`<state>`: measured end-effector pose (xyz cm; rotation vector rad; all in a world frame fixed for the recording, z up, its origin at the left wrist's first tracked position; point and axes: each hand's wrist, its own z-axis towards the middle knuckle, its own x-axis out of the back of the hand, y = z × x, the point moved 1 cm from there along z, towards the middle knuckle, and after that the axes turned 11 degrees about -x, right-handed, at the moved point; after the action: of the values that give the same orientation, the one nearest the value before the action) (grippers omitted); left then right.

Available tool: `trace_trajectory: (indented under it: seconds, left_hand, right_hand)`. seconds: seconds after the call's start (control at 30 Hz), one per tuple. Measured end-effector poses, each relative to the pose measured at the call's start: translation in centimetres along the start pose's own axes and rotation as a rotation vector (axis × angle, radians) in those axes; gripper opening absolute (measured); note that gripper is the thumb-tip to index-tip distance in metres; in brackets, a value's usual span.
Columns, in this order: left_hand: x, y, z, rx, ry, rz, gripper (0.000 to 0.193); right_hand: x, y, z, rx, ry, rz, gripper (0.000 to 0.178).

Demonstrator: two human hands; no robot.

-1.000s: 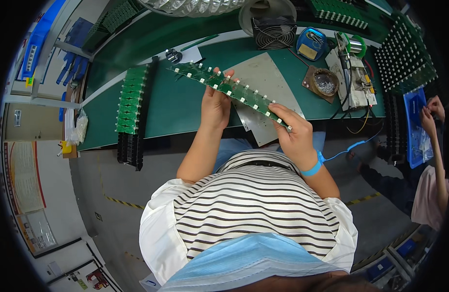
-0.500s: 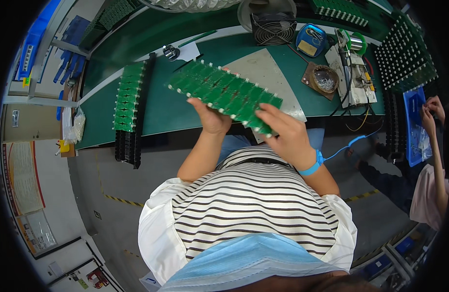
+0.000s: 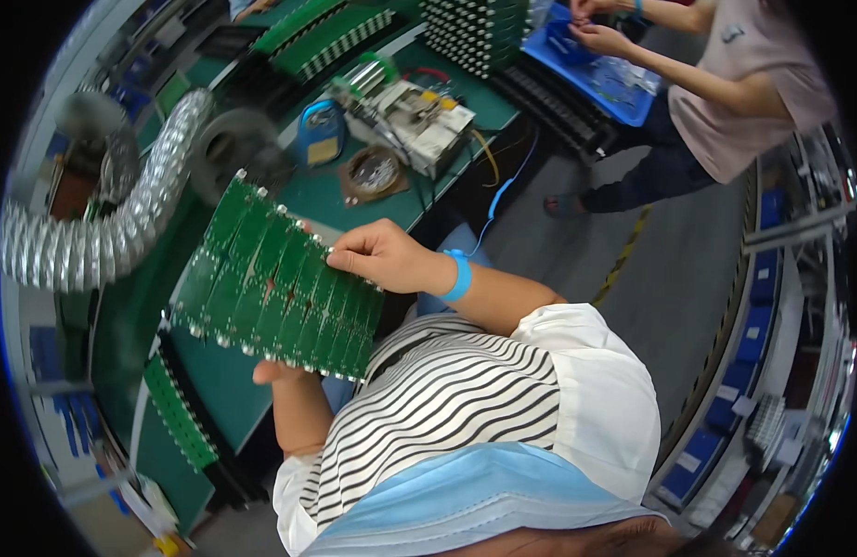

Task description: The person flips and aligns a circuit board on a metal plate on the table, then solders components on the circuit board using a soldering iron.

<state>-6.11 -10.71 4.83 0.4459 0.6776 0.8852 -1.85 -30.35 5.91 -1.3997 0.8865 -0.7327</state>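
A wide green circuit board panel (image 3: pixel 278 288), with rows of small white parts along its two long edges, is held tilted in front of my body. My right hand (image 3: pixel 384 257) pinches its upper right edge between thumb and fingers; a blue wrist strap (image 3: pixel 459 276) with a coiled cord circles that wrist. From below, my left hand (image 3: pixel 287 379) supports the lower edge, its thumb showing while the board hides the other fingers.
Beyond the board are a silver flexible duct (image 3: pixel 108 243), a soldering station (image 3: pixel 415 121), a round dish (image 3: pixel 373 173) and a blue container (image 3: pixel 319 133). More boards stand in a black rack (image 3: pixel 210 469) at left. A co-worker (image 3: pixel 726 93) handles something over a blue tray (image 3: pixel 623 102).
My view has swung to the right, bringing the co-worker further in. The board has turned more face-on, and my right hand has shifted from its end to its upper edge.
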Motion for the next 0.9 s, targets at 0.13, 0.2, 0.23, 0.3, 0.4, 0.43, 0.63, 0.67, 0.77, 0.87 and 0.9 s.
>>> trace_trajectory:
  seconds: [0.13,0.2,0.23,0.3,0.4,0.43,0.63,0.67,0.77,0.87,0.9]
  left_hand:
    - [1.4,-0.3,0.5,-0.014,-0.062,0.115,0.128]
    - [2.0,-0.3,0.8,0.038,-0.027,0.243,0.128]
    - [2.3,-0.2,1.0,0.062,-0.009,0.310,0.128]
    - [3.0,-0.2,1.2,0.111,0.025,0.440,0.129]
    - [5.2,0.9,0.8,0.170,0.131,0.622,0.124]
    - [6.5,1.8,0.1,0.178,0.198,0.675,0.117]
    - [12.9,5.1,-4.5,0.142,0.380,0.998,0.065]
    - [13.5,5.3,-5.0,0.139,0.396,1.106,0.058]
    - [14.5,5.2,-6.1,0.118,0.412,1.273,0.048]
    - [14.8,4.8,-6.6,0.048,0.379,1.416,0.037]
    - [14.6,4.7,-6.5,0.049,0.384,1.422,0.037]
  right_hand:
    - [2.6,-1.6,-1.2,0.290,0.159,0.034,0.011]
    - [4.0,-2.4,-2.0,0.497,0.265,-0.001,0.010]
    - [5.1,-2.9,-2.2,0.577,0.357,-0.079,0.012]
    - [8.2,-4.1,-3.1,0.664,0.470,-0.161,0.014]
    - [13.7,-6.9,-4.9,0.407,0.591,-0.122,0.019]
    - [15.7,-8.5,-5.1,0.448,0.649,-0.135,0.020]
    - [31.1,-13.0,-3.7,0.471,0.874,0.038,0.023]
    - [34.0,-13.1,-3.4,0.455,0.855,0.027,0.026]
    - [38.8,-12.5,-1.3,0.388,0.829,0.038,0.029]
    - [40.9,-11.7,1.1,0.260,0.851,0.087,0.033]
    - [41.4,-11.1,1.8,0.258,0.844,0.089,0.033]
